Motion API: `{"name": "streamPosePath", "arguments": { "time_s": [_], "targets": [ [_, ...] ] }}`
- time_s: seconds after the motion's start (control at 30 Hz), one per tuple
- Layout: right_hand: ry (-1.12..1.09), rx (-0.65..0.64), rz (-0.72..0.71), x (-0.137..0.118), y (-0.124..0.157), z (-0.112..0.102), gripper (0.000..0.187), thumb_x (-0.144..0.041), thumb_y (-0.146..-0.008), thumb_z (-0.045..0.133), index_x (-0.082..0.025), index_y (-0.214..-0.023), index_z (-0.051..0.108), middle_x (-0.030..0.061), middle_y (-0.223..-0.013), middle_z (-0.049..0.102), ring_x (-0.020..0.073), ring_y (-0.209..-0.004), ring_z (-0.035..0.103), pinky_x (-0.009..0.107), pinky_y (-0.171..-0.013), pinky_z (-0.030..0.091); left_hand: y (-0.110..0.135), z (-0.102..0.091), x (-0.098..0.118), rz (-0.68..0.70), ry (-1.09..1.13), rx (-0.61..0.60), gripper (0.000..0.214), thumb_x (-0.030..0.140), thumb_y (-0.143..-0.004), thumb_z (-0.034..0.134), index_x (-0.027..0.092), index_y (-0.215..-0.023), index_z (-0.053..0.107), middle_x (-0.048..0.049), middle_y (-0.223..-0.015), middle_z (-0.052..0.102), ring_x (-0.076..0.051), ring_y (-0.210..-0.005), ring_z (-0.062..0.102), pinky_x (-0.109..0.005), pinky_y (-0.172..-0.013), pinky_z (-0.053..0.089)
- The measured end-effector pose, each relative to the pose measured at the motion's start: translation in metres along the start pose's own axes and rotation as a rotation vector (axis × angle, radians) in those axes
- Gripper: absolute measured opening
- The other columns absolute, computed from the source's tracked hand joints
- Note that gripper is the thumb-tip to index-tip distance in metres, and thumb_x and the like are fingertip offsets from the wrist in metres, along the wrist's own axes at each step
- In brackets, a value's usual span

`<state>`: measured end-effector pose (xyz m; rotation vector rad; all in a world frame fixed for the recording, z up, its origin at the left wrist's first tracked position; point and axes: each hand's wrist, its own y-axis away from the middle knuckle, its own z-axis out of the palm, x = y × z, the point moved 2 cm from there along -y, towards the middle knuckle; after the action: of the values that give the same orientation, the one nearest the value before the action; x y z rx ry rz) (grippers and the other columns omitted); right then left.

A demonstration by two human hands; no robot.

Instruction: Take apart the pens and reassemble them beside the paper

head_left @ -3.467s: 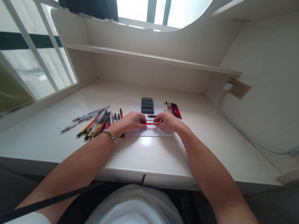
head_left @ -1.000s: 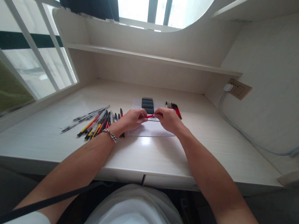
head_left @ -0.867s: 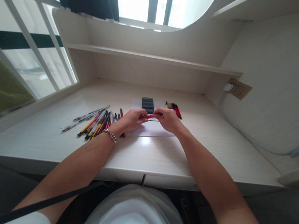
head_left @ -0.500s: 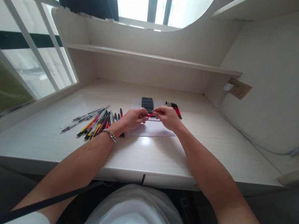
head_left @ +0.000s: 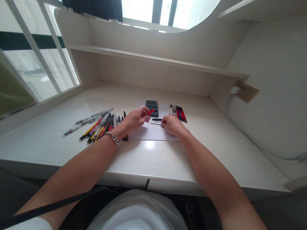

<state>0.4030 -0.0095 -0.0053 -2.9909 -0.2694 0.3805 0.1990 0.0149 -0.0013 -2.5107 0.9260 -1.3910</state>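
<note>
Between the thumb and fingers of my left hand (head_left: 137, 120) is a short red pen part (head_left: 151, 112), tilted up to the right. My right hand (head_left: 173, 125) is low over the white paper (head_left: 151, 134), fingertips pinched at the right end of a small black pen part (head_left: 157, 119). Whether they hold that part or only touch beside it cannot be made out. The black part lies by a small white strip with dark print (head_left: 156, 122). Just behind both hands lies a dark, flat phone-like object (head_left: 152, 107).
Left of my left hand is a spread pile of pens and pen parts (head_left: 99, 126) in yellow, red, black and grey. Thin refills (head_left: 80, 125) lie at its outer side. A row of pens (head_left: 181, 113) stands behind my right hand. A cable (head_left: 249, 135) runs along the right wall.
My hands have come apart. The red part has stayed in my left hand and now points up. My right hand has let go of it and dropped toward the paper, by the black part.
</note>
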Motion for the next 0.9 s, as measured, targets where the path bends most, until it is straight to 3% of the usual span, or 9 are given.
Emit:
{"name": "streamPosePath", "arguments": {
  "time_s": [0.13,0.27,0.43,0.9],
  "targets": [
    [0.007,-0.030,-0.006,-0.001,0.001,-0.003,0.013,-0.023,-0.086,0.058,-0.017,-0.088,0.070,0.0104,-0.093,0.071,0.0216,-0.085,0.062,0.026,-0.068,0.041,0.001,-0.003,0.003,-0.007,-0.027,0.014,0.027,0.029,-0.087,0.053,0.020,-0.112,0.057,-0.0046,-0.084,0.071,-0.016,-0.076,0.066,-0.029,-0.072,0.048],
    [-0.202,0.163,0.020,0.010,0.006,-0.022,0.017,-0.018,-0.087,0.055,-0.018,-0.092,0.071,0.0071,-0.088,0.072,0.0197,-0.080,0.062,0.027,-0.067,0.042,0.001,-0.007,0.004,-0.022,-0.102,0.055,0.029,0.032,-0.086,0.056,0.020,-0.112,0.062,-0.0049,-0.086,0.071,-0.016,-0.074,0.064,-0.028,-0.071,0.046],
    [-0.387,0.339,-0.098,0.007,0.012,-0.044,0.022,-0.016,-0.087,0.055,-0.019,-0.095,0.075,0.0055,-0.088,0.073,0.0176,-0.081,0.064,0.027,-0.073,0.045,0.001,-0.011,0.005,-0.055,-0.180,0.080,0.029,0.036,-0.086,0.055,0.020,-0.108,0.066,-0.0033,-0.079,0.070,-0.015,-0.065,0.059,-0.027,-0.063,0.042],
    [-0.221,0.293,-0.155,-0.002,0.017,-0.042,0.022,-0.015,-0.088,0.056,-0.022,-0.092,0.076,0.0054,-0.092,0.071,0.0173,-0.081,0.061,0.027,-0.073,0.042,0.003,-0.009,0.004,-0.039,-0.252,0.052,0.030,0.038,-0.084,0.058,0.022,-0.105,0.072,-0.0023,-0.071,0.067,-0.014,-0.060,0.054,-0.026,-0.058,0.038]
  ]
}}
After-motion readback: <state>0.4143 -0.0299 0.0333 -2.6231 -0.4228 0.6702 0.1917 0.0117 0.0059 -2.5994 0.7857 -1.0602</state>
